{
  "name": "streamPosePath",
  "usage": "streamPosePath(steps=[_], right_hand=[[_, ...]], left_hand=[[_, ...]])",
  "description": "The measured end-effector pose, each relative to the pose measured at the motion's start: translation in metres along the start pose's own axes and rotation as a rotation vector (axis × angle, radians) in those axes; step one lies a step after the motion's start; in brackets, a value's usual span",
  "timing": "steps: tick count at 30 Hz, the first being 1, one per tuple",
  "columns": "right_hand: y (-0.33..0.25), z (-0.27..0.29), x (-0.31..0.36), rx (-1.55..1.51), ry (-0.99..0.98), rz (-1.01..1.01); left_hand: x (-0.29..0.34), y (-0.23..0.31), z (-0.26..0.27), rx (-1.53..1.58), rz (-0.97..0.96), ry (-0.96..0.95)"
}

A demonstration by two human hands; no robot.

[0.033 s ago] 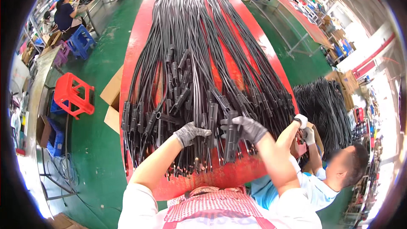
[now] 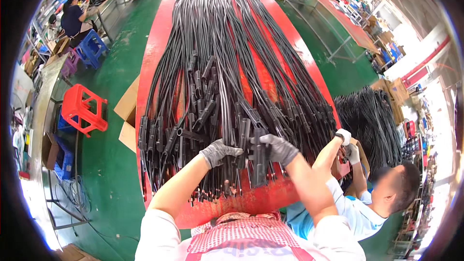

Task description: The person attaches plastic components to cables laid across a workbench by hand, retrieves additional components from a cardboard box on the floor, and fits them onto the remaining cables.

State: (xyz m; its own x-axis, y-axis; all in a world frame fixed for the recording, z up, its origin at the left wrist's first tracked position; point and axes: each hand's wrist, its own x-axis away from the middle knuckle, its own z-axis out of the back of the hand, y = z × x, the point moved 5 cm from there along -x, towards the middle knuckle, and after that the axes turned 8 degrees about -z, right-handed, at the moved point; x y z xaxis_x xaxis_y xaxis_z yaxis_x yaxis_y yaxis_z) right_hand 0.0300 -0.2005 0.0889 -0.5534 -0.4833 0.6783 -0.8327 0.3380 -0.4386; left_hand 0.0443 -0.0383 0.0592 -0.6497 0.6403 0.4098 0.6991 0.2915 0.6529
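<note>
Long black cables (image 2: 205, 24) run down the red table (image 2: 157, 43), with black tubular plastic sleeves (image 2: 205, 114) near their close ends. My left hand (image 2: 220, 153), in a grey glove, is closed around a few cables left of the middle. Just to its right, my right hand (image 2: 282, 150), gloved too, grips a black plastic sleeve (image 2: 259, 162) between thumb and fingers. That sleeve stands nearly upright and is a little blurred. Below my hands, bare copper-coloured cable ends (image 2: 226, 188) point toward me.
A co-worker (image 2: 367, 200) in light blue, wearing white gloves, works close at my right. Beyond hangs a thick bundle of black cables (image 2: 369, 125). On the left are a red stool (image 2: 82, 108), a cardboard box (image 2: 128, 135) and a metal-framed bench (image 2: 48, 87).
My right hand has shifted slightly left and toward me with the black sleeve. My left hand has barely moved to the right.
</note>
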Motion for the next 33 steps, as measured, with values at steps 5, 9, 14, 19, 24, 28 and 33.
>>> streamPosePath(steps=[5, 9, 14, 19, 24, 28, 33], right_hand=[[0.013, 0.007, -0.034, 0.08, -0.088, 0.04], [0.008, 0.008, -0.019, 0.081, -0.219, 0.177], [0.026, 0.017, 0.048, -0.047, -0.323, 0.157], [0.094, 0.033, 0.09, 0.073, -0.47, -0.026], [0.137, 0.069, 0.118, 0.162, -0.386, -0.089], [0.137, 0.06, 0.128, 0.227, -0.354, -0.044], [0.122, 0.036, 0.118, 0.176, -0.354, -0.002]], left_hand=[[-0.014, -0.01, 0.0, -0.248, -0.094, 0.024], [-0.018, -0.026, 0.02, -0.105, -0.019, 0.159], [-0.013, -0.024, 0.017, 0.222, 0.169, 0.121], [-0.036, -0.037, 0.011, 0.352, 0.166, 0.051], [-0.053, -0.036, -0.017, 0.521, 0.106, 0.027], [-0.057, -0.035, -0.019, 0.467, 0.108, 0.087], [-0.056, -0.035, -0.023, 0.42, 0.122, 0.108]])
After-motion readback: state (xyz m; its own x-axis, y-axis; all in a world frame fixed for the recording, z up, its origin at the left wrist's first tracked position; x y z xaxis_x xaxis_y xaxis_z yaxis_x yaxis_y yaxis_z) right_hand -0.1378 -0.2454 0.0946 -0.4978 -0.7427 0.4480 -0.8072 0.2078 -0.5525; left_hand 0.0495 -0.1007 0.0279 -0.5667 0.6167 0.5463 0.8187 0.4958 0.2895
